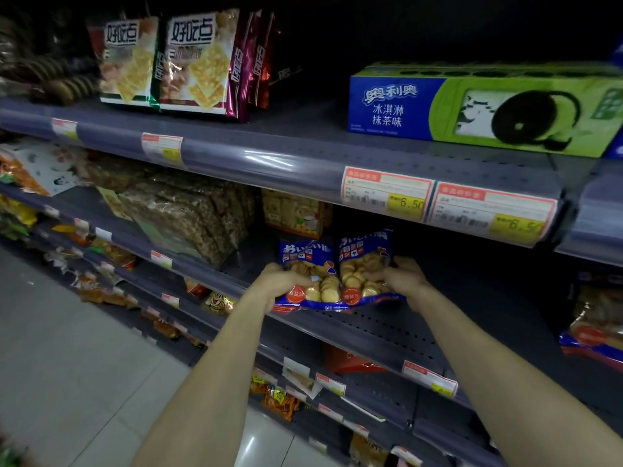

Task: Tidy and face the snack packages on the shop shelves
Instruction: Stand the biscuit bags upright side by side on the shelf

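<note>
While two blue biscuit bags were held side by side at the front of the middle shelf point(387, 326), the left bag point(308, 274) was gripped by the left hand point(281, 281) and the right bag point(365, 267) by the right hand point(403, 276), fingers curled on each. Just behind the grip one yellow cracker pack point(293, 214) was seen, and to its left a stack of brown seed bars point(188, 214). Above the grip two price labels point(386, 193) were fixed, and higher one green cookie box point(482, 109).
</note>
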